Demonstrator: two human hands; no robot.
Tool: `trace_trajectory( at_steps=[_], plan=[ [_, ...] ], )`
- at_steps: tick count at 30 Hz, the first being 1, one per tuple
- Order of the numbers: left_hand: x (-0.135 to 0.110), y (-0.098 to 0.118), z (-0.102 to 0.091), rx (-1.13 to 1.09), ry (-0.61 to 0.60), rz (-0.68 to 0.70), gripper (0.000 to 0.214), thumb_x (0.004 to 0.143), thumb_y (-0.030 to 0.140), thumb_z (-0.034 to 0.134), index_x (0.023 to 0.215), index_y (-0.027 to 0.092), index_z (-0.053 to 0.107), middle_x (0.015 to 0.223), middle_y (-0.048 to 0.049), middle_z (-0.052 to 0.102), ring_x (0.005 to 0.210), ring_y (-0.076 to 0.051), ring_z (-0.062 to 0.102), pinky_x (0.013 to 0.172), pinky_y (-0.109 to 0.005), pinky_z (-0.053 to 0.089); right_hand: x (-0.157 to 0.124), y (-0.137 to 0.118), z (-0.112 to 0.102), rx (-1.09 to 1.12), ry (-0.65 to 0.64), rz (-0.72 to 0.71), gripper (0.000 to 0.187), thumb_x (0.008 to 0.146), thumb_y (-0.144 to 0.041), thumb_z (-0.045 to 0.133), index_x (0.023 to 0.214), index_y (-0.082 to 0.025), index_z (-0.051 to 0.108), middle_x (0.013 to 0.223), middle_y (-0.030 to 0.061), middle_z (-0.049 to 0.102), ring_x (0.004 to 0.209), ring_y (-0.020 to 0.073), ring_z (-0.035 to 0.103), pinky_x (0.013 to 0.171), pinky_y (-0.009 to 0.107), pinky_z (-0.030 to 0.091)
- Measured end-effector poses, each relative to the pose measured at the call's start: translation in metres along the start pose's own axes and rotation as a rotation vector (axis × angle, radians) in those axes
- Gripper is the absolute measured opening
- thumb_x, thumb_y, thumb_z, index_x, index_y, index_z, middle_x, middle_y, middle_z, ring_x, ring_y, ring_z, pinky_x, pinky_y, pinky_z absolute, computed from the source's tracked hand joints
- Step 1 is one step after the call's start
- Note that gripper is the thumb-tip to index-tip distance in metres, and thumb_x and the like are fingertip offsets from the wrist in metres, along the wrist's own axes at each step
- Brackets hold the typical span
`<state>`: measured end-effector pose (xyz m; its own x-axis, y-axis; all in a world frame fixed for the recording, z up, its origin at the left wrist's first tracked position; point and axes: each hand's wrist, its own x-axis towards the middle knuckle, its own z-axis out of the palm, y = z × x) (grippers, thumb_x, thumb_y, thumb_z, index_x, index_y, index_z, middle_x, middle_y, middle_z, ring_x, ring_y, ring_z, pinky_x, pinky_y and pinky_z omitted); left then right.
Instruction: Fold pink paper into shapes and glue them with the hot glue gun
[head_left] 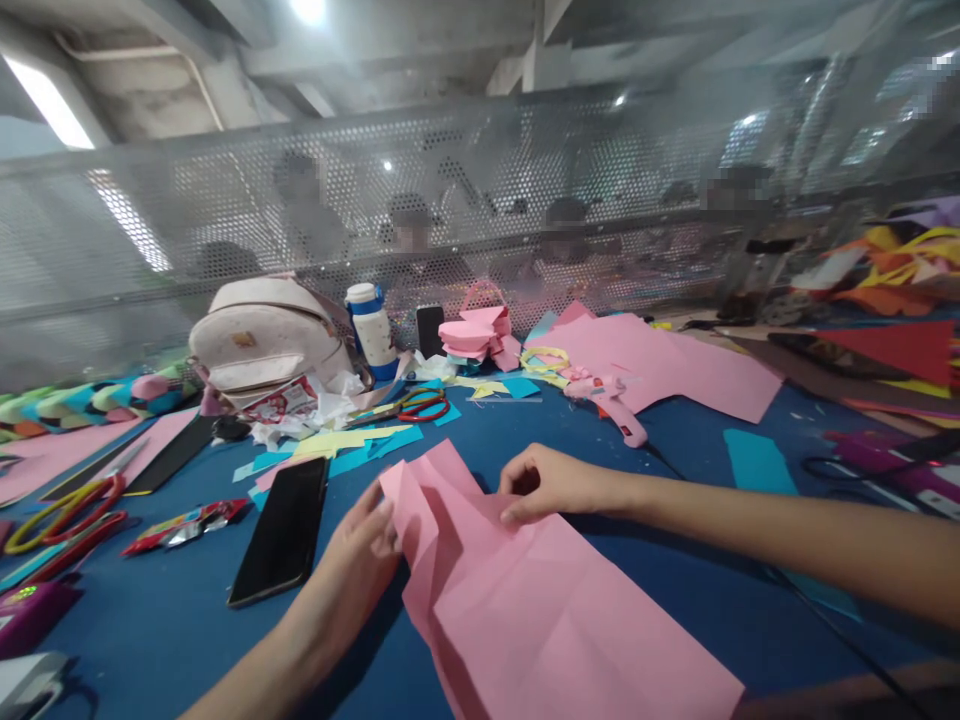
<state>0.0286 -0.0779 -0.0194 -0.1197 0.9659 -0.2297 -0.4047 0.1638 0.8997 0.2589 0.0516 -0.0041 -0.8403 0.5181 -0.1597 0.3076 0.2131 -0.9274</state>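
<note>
A large pink sheet of paper (540,600) with several creases lies on the blue table (675,580) in front of me. Its far end is folded up into pleats. My left hand (358,555) grips the left edge of that folded end, fingers pressed on the paper. My right hand (541,482) pinches the top right of the folds, fingers curled. A black phone (281,530) lies face down just left of my left hand.
Scissors (64,510) and a wrapper (184,525) lie at left. A beige backpack (259,335), a bottle (371,330), pink paper stacks (476,335), a pink glue gun (611,400) and paper scraps crowd the far side. People sit behind a perforated screen (480,190).
</note>
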Motion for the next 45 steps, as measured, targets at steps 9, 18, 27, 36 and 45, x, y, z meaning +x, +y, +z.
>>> trace_trajectory(
  at_steps=[9, 18, 27, 36, 45],
  plan=[
    [-0.003, -0.004, 0.017, 0.044, -0.047, -0.16, 0.045, 0.078, 0.034, 0.076, 0.115, 0.012, 0.066, 0.115, -0.0163, 0.07, 0.104, -0.032, 0.068, 0.088, -0.039, 0.057, 0.006, -0.004, 0.003, -0.075, 0.033, -0.051, 0.032, 0.069, -0.043, 0.072, 0.072, -0.012, 0.067, 0.062, -0.0017, 0.059, 0.058, 0.0102, 0.049, 0.053, 0.022, 0.034],
    [0.007, -0.001, 0.029, 0.022, 0.015, -0.08, 0.047, 0.078, 0.029, 0.075, 0.12, 0.013, 0.063, 0.117, -0.0157, 0.07, 0.106, -0.033, 0.067, 0.087, -0.04, 0.058, -0.002, 0.005, -0.007, -0.294, 0.247, 0.011, 0.034, 0.072, -0.045, 0.069, 0.059, -0.013, 0.063, 0.055, -0.0011, 0.055, 0.053, 0.0111, 0.047, 0.049, 0.023, 0.03],
    [0.015, -0.006, 0.017, 0.017, 0.057, -0.072, 0.043, 0.081, 0.027, 0.073, 0.119, 0.012, 0.063, 0.115, -0.0156, 0.071, 0.103, -0.03, 0.069, 0.085, -0.037, 0.059, -0.011, 0.004, -0.009, -0.194, 0.331, -0.194, 0.025, 0.075, -0.035, 0.072, 0.081, -0.017, 0.056, 0.072, -0.0029, 0.058, 0.066, 0.0122, 0.053, 0.062, 0.023, 0.04],
    [0.015, -0.006, 0.017, 0.012, -0.053, -0.05, 0.049, 0.082, 0.03, 0.071, 0.127, 0.014, 0.059, 0.12, -0.0143, 0.069, 0.109, -0.032, 0.066, 0.094, -0.042, 0.054, -0.016, -0.005, -0.012, -0.478, 0.212, -0.392, 0.027, 0.085, -0.027, 0.066, 0.11, -0.019, 0.071, 0.094, 0.0058, 0.071, 0.084, 0.0166, 0.062, 0.077, 0.027, 0.044],
    [0.012, -0.009, 0.014, 0.035, -0.1, -0.042, 0.057, 0.086, 0.034, 0.068, 0.136, 0.015, 0.051, 0.122, -0.0153, 0.067, 0.11, -0.033, 0.065, 0.095, -0.044, 0.052, -0.014, -0.009, -0.01, -0.345, 0.262, -0.244, 0.031, 0.072, -0.017, 0.073, 0.103, -0.022, 0.076, 0.094, 0.0032, 0.075, 0.074, 0.0149, 0.063, 0.068, 0.024, 0.046]
  ],
)
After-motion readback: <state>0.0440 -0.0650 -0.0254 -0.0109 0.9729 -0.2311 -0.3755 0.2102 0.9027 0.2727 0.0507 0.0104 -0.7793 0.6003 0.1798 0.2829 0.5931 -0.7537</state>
